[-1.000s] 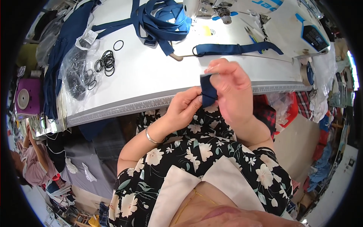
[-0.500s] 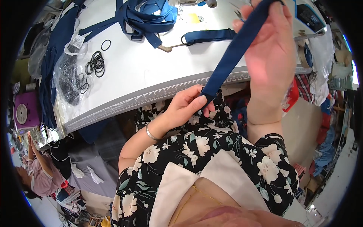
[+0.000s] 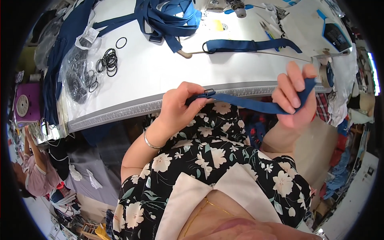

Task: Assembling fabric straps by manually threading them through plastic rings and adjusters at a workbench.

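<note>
A dark blue fabric strap stretches between my hands, just over the table's front edge. Its left end carries a small dark slider buckle, pinched beside the thumb and fingers of my left hand. My right hand has its fingers curled round the strap's other end, which sticks up past the fingertips. On the white table beyond lies another blue strap, with a black ring at its left end. Several loose black rings sit in a cluster to the left, next to a clear plastic bag with more rings.
Tangled blue straps are heaped at the back, and more hang over the left edge. A sewing machine part juts in at the top, with a pointed metal tool nearby. A ruler strip lines the front edge. Another person sits far left.
My right hand has come down from high over the table, bringing the strap from steep to nearly level. My left hand has shifted slightly left, and the buckle now shows.
</note>
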`<state>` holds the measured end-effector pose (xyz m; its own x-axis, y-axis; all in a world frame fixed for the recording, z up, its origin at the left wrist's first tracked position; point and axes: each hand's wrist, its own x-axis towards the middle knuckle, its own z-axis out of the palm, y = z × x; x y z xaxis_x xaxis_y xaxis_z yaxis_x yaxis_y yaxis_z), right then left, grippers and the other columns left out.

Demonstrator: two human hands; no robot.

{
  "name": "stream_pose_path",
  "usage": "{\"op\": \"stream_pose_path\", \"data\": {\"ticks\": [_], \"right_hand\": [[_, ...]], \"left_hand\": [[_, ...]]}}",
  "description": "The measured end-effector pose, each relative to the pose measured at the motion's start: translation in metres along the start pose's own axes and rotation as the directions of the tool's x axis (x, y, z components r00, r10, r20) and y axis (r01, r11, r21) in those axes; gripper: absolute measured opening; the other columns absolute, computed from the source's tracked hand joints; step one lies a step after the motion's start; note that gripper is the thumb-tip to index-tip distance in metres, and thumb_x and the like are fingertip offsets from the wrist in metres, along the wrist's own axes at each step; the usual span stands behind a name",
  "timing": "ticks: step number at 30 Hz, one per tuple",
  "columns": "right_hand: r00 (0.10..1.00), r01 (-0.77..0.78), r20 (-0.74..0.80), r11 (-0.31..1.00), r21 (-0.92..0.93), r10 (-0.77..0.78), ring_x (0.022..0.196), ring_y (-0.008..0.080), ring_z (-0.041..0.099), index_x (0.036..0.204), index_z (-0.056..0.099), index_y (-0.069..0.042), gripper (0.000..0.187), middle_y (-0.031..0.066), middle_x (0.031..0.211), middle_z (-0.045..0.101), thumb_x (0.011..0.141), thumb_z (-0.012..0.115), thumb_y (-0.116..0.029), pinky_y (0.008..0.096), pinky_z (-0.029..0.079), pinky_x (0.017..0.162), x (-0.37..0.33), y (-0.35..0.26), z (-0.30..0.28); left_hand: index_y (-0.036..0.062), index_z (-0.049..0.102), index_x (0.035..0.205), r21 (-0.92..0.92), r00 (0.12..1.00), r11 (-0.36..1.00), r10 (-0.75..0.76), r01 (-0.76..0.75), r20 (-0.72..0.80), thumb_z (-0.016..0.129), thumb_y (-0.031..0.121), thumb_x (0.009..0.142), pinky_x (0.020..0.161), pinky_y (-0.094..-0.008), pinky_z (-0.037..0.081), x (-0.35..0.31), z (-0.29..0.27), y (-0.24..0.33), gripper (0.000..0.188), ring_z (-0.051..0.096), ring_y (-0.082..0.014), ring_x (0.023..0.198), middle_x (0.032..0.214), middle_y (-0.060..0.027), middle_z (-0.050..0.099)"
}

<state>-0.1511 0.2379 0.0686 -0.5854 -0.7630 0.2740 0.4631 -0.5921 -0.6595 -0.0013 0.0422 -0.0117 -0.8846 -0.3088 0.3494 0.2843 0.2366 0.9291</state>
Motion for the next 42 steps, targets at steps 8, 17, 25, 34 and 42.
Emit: {"op": "stream_pose_path", "data": {"ticks": [8, 17, 25, 34, 42], "right_hand": [[0.772, -0.584, -0.333, 0.811, -0.033, 0.542, 0.042, 0.0099, 0.046, 0.084, 0.053, 0.001, 0.003, 0.0071, 0.064, 0.053, 0.081, 0.052, 0.001, 0.0212, 0.036, 0.037, -0.003, 0.048, 0.019], [0.701, -0.677, -0.215, 0.729, 0.100, 0.680, 0.040, 0.0088, 0.047, 0.079, 0.052, -0.003, 0.016, 0.0035, 0.059, 0.053, 0.085, 0.062, -0.014, 0.0193, 0.036, 0.035, -0.002, 0.077, 0.005], [0.766, -0.582, -0.260, 0.806, 0.106, 0.587, 0.041, 0.0084, 0.047, 0.085, 0.053, -0.004, 0.014, 0.0024, 0.059, 0.052, 0.087, 0.059, -0.016, 0.0190, 0.037, 0.037, -0.003, 0.083, 0.005], [0.754, -0.597, -0.334, 0.802, 0.011, 0.566, 0.063, 0.0067, 0.051, 0.089, 0.054, -0.004, 0.011, -0.0003, 0.073, 0.053, 0.087, 0.056, -0.015, 0.0200, 0.042, 0.054, 0.002, 0.079, 0.002], [0.936, 0.040, -0.339, 0.925, 0.378, 0.098, 0.089, 0.0182, 0.053, 0.097, 0.053, -0.001, 0.016, 0.0068, 0.091, 0.053, 0.091, 0.049, -0.015, 0.0308, 0.045, 0.085, 0.028, 0.015, -0.070]], "left_hand": [[0.0017, 0.055, 0.086, 0.353, 0.951, 0.891, 0.308, -0.284, -0.010, 0.066, -0.004, 0.067, 0.042, -0.0252, 0.041, 0.011, 0.001, 0.008, 0.023, 0.054, -0.0169, 0.045, 0.061, -0.0070, 0.058], [0.0025, 0.054, 0.086, 0.397, 0.918, 0.841, 0.396, -0.367, 0.011, 0.065, -0.006, 0.065, 0.041, -0.0261, 0.039, 0.012, 0.001, 0.008, 0.026, 0.052, -0.0191, 0.045, 0.059, -0.0069, 0.056], [0.0035, 0.056, 0.084, 0.442, 0.898, 0.789, 0.427, -0.426, 0.102, 0.065, -0.008, 0.059, 0.039, -0.0270, 0.036, 0.012, -0.001, 0.005, 0.029, 0.047, -0.0184, 0.042, 0.055, -0.0050, 0.051], [0.0051, 0.060, 0.082, 0.268, 0.949, 0.920, 0.231, -0.285, 0.215, 0.066, -0.003, 0.060, 0.042, -0.0269, 0.038, 0.016, -0.003, 0.014, 0.025, 0.050, -0.0190, 0.047, 0.058, -0.0036, 0.051], [-0.0010, 0.057, 0.083, -0.321, 0.774, 0.771, -0.327, 0.551, 0.543, 0.063, -0.001, 0.075, 0.052, -0.0200, 0.045, 0.034, -0.020, 0.030, 0.010, 0.057, -0.0082, 0.058, 0.071, -0.0041, 0.061]]}}
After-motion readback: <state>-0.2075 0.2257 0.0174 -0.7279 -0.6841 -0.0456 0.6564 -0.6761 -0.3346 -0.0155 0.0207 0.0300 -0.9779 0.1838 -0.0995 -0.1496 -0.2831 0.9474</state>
